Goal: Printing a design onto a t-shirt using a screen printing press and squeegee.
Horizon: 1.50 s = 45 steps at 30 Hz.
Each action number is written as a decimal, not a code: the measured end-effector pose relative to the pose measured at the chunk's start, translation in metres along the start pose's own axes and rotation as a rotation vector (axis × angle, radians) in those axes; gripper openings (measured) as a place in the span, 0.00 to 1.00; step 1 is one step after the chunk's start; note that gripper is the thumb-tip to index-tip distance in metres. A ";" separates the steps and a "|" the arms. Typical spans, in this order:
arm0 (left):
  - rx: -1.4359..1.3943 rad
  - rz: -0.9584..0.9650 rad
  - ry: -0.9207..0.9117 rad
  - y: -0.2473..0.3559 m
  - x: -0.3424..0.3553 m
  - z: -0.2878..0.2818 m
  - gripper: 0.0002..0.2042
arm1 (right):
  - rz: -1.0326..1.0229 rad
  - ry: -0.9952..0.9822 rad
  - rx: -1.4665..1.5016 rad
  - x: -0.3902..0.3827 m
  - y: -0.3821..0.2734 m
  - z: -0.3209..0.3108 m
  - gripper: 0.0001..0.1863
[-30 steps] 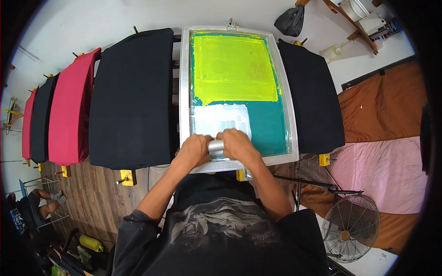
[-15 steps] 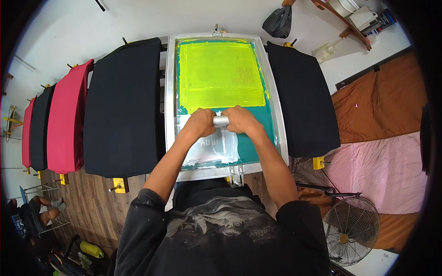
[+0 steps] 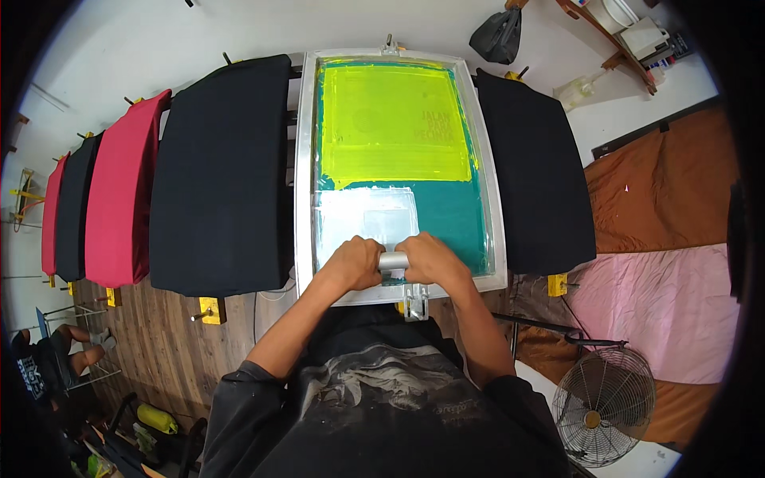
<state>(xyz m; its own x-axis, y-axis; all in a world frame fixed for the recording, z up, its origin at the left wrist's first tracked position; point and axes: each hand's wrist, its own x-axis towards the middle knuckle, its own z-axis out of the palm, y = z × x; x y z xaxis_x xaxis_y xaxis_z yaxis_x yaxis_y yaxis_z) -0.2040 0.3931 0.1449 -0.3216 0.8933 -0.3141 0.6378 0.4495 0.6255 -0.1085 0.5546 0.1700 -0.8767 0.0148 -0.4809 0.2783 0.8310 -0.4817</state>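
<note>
A screen printing frame [image 3: 305,159] with a metal border lies in front of me. Its far part has yellow-green ink [image 3: 394,119] over a faint design. Nearer, the mesh is teal [image 3: 452,219], with a patch of white ink [image 3: 358,211] on the left. Both fists grip a squeegee [image 3: 394,261] by its silvery handle, close to the frame's near edge. My left hand [image 3: 356,263] is closed round the handle's left end, my right hand [image 3: 434,260] round its right end. The squeegee's blade is mostly hidden under the hands.
Black shirts on boards flank the frame at left [image 3: 223,175] and right [image 3: 538,175]. Further left hang a pink-red shirt [image 3: 127,191] and others. A metal clamp [image 3: 415,303] holds the near edge. A floor fan [image 3: 604,406] stands at lower right. A person [image 3: 60,358] sits far left.
Both hands have pulled the squeegee toward me, from mid-frame to near its front edge. The white patch is now more evenly covered, its lettering no longer showing.
</note>
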 end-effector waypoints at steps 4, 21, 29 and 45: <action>-0.126 -0.109 -0.020 -0.015 0.010 -0.026 0.15 | -0.014 -0.012 -0.034 0.024 -0.014 -0.024 0.13; -0.070 0.066 0.369 -0.033 -0.060 0.008 0.28 | 0.018 0.353 -0.349 0.003 -0.068 0.061 0.25; 0.366 0.031 0.533 -0.002 -0.040 0.024 0.24 | -0.276 0.565 0.093 0.010 -0.015 0.075 0.41; -0.061 0.067 0.524 0.006 -0.042 0.018 0.28 | -0.166 0.510 -0.142 -0.015 -0.021 0.045 0.32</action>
<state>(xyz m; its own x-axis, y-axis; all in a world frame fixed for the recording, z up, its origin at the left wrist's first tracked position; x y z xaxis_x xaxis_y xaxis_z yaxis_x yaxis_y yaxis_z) -0.1739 0.3585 0.1486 -0.5982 0.7927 0.1175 0.6320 0.3765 0.6773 -0.0838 0.5116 0.1541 -0.9930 0.1153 0.0254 0.0956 0.9115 -0.4000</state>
